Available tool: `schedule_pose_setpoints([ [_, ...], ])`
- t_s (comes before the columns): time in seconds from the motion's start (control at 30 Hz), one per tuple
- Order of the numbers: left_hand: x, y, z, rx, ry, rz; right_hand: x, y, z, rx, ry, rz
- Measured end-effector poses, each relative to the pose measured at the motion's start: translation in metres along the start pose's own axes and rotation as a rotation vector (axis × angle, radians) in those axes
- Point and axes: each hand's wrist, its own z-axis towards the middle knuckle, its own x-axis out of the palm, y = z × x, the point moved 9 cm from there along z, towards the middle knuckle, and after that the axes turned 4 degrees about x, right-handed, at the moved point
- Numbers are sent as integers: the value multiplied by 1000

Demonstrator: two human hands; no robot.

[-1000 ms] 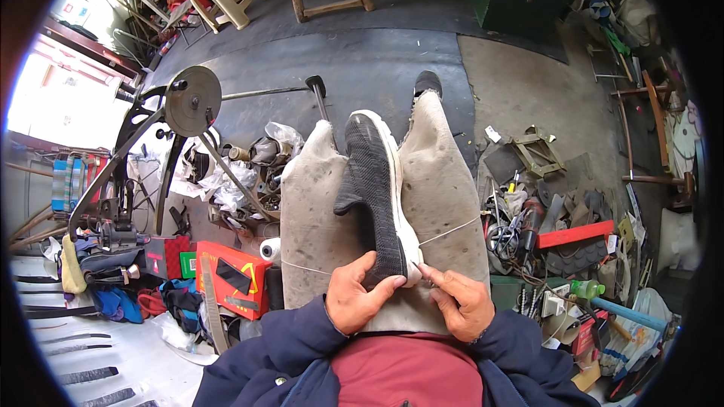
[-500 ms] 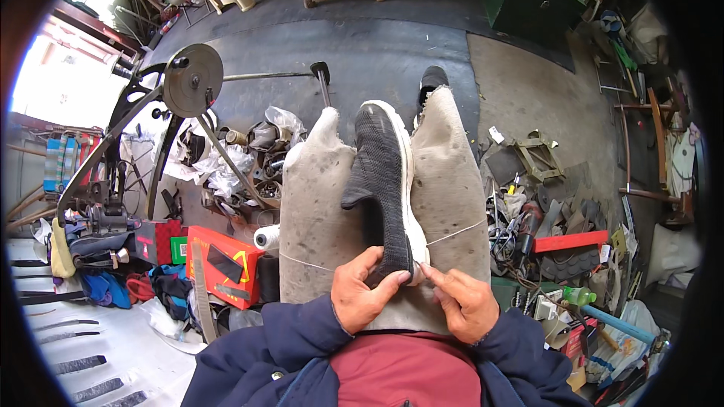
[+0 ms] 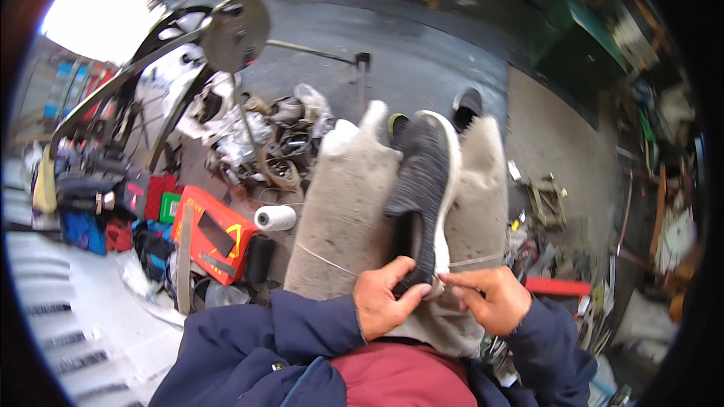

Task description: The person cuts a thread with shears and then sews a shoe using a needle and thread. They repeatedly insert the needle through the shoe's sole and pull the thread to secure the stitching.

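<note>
Shoe (image 3: 430, 173) gripped at the heel (image 3: 440, 265)
Left hand (image 3: 383, 300) clasps it; right hand (image 3: 494, 298) curls alongside, any hold unclear. Best brace firmly.

Shoe (image 3: 426, 169): dark grey-black, fine streaked knit; sole (image 3: 452, 181) white. Lap cloth (image 3: 347, 211) pale grey-beige, dark blotches. Jacket (image 3: 302, 332) navy, shirt (image 3: 407, 380) dull red. Left: box (image 3: 204, 207) bright red with yellow mark, spool (image 3: 276, 218) white. Right: bar (image 3: 558, 286) red. Far right: chest (image 3: 577, 41) dark green. Far: mat (image 3: 422, 53) blue-grey.
</note>
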Motion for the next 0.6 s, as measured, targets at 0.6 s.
schedule_pose_setpoints([
  [0.6,-6,4,8,144,-15,-6,6,-8,33,22,-106,205],
])
